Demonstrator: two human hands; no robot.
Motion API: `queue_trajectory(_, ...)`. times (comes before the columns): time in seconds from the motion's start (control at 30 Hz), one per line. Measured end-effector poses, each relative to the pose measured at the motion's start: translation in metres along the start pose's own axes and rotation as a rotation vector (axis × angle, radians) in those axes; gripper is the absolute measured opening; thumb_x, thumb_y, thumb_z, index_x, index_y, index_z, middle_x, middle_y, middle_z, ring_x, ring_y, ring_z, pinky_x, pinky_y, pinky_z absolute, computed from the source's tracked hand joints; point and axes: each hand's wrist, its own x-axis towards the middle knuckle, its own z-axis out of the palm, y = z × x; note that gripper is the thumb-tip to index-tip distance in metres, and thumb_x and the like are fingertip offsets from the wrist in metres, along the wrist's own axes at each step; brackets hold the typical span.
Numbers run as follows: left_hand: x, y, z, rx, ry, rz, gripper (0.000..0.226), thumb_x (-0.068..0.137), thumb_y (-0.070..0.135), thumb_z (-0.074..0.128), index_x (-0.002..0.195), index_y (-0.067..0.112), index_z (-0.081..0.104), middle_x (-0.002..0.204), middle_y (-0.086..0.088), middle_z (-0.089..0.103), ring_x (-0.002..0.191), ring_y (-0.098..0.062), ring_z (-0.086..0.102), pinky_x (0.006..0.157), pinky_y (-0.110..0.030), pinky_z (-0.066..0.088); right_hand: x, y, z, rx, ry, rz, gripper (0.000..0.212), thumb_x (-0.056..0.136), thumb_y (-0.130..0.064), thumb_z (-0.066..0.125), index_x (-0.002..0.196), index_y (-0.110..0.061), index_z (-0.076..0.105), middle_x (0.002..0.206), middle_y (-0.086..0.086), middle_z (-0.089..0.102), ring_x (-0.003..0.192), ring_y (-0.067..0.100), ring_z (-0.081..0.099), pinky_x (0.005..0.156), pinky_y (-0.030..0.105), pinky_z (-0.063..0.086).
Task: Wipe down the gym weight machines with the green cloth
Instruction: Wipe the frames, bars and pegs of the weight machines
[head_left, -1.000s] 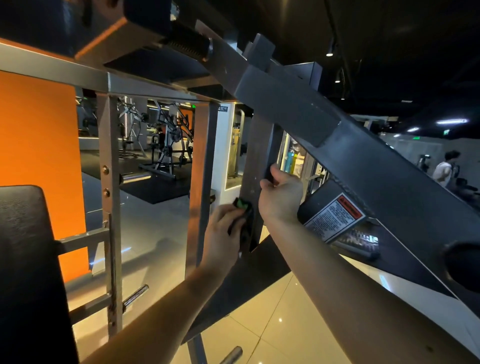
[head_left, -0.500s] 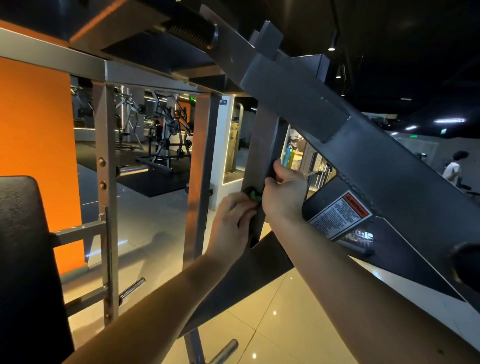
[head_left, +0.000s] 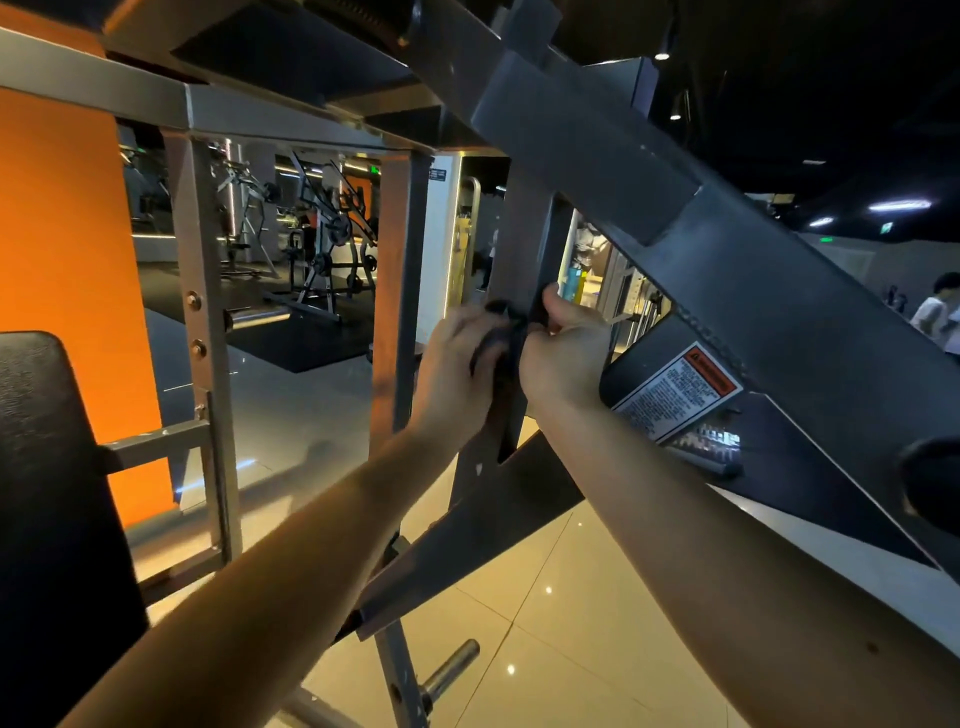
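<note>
The weight machine's grey slanted beam (head_left: 727, 270) crosses above an upright post (head_left: 519, 244). The left hand (head_left: 457, 364) grips the bunched cloth (head_left: 500, 332), which looks dark here, against the post. The right hand (head_left: 563, 353) is curled just beside it, and I cannot tell whether it holds cloth or post. A warning label (head_left: 675, 389) sits nearby.

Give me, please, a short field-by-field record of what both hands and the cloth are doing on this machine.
left hand: grips the cloth at the left of the upright post
right hand: grips the cloth at the post's right, thumb up
cloth: looks dark, pressed on the post between both hands
slanted beam: grey, crossing above the hands
warning label: right of the right hand
person: far right background
</note>
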Motion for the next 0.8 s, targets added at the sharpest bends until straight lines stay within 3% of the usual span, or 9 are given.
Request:
queue_trajectory(0.1,-0.063,-0.012,0.011,-0.002,-0.042,-0.115,0.023,0.101,0.009,0.056,0.121,0.013,0.068,0.125,0.005,0.054,0.116,-0.004,0.053,0.103,-0.014,0.043,0.000,-0.001,0.001,-0.053,0.009,-0.011,0.050,0.096,0.006,0.058,0.142,-0.015,0.058,0.141,0.006,0.054,0.129,0.015,0.053,0.106,0.019,0.045)
queue_trajectory(0.17,-0.102,-0.015,0.014,0.010,-0.109,-0.212,0.024,0.103,0.018,0.054,0.122,0.021,0.068,0.123,0.016,0.052,0.115,0.000,0.053,0.102,-0.013,0.042,-0.002,-0.004,-0.001,-0.071,0.008,-0.011,0.050,0.097,0.007,0.057,0.142,-0.014,0.057,0.143,0.005,0.052,0.123,0.007,0.051,0.084,-0.001,0.043)
queue_trajectory(0.2,-0.116,-0.014,0.014,0.006,-0.144,-0.249,0.023,0.103,0.020,0.054,0.120,0.024,0.068,0.120,0.020,0.051,0.114,0.001,0.053,0.100,-0.011,0.040,-0.003,-0.005,-0.001,-0.070,0.006,-0.007,0.050,0.097,0.008,0.057,0.142,-0.013,0.057,0.143,0.005,0.051,0.120,0.006,0.050,0.072,-0.006,0.040)
queue_trajectory(0.27,-0.122,-0.013,0.012,-0.025,-0.177,-0.293,0.020,0.103,0.020,0.055,0.117,0.026,0.069,0.116,0.023,0.051,0.111,0.001,0.054,0.097,-0.009,0.041,-0.004,-0.009,-0.004,-0.055,-0.006,0.006,0.049,0.097,0.010,0.055,0.142,-0.011,0.056,0.144,0.007,0.050,0.118,0.007,0.049,0.063,-0.008,0.037)
queue_trajectory(0.4,-0.054,-0.002,0.003,-0.068,-0.046,-0.308,0.020,0.101,0.013,0.057,0.118,0.020,0.066,0.115,0.013,0.054,0.107,0.000,0.054,0.098,-0.019,0.046,-0.005,-0.009,-0.003,-0.048,-0.004,0.018,0.048,0.098,0.008,0.055,0.142,-0.011,0.056,0.145,0.007,0.049,0.130,0.013,0.048,0.066,-0.012,0.032)
queue_trajectory(0.53,-0.002,0.007,0.000,-0.060,0.058,-0.173,0.022,0.099,0.007,0.060,0.118,0.013,0.068,0.115,0.011,0.052,0.109,-0.003,0.052,0.097,-0.010,0.039,-0.004,-0.004,0.000,-0.032,0.007,0.033,0.046,0.098,0.005,0.056,0.140,-0.014,0.059,0.144,0.005,0.050,0.137,0.019,0.048,0.092,0.002,0.032)
queue_trajectory(0.67,-0.058,-0.008,0.013,-0.052,0.005,-0.210,0.022,0.100,0.008,0.059,0.119,0.012,0.068,0.121,0.008,0.055,0.113,-0.003,0.054,0.101,-0.011,0.040,-0.006,0.002,0.004,0.022,0.044,0.035,0.050,0.097,0.007,0.056,0.141,-0.016,0.059,0.142,0.003,0.049,0.115,0.003,0.046,0.083,-0.004,0.034)
queue_trajectory(0.73,-0.103,-0.014,0.018,-0.052,-0.056,-0.302,0.019,0.101,0.013,0.057,0.116,0.018,0.067,0.118,0.011,0.055,0.110,0.000,0.055,0.099,-0.011,0.041,-0.013,0.003,0.010,0.068,0.088,0.022,0.051,0.096,0.011,0.055,0.139,-0.016,0.061,0.140,0.003,0.049,0.114,0.002,0.046,0.090,0.000,0.034)
queue_trajectory(0.8,-0.146,-0.015,0.019,-0.087,-0.144,-0.396,0.016,0.102,0.012,0.056,0.112,0.021,0.066,0.115,0.012,0.054,0.106,0.005,0.056,0.094,-0.010,0.045,-0.022,0.004,0.018,0.121,0.136,-0.001,0.052,0.093,0.016,0.055,0.136,-0.012,0.063,0.138,0.004,0.049,0.118,0.007,0.049,0.086,-0.003,0.036)
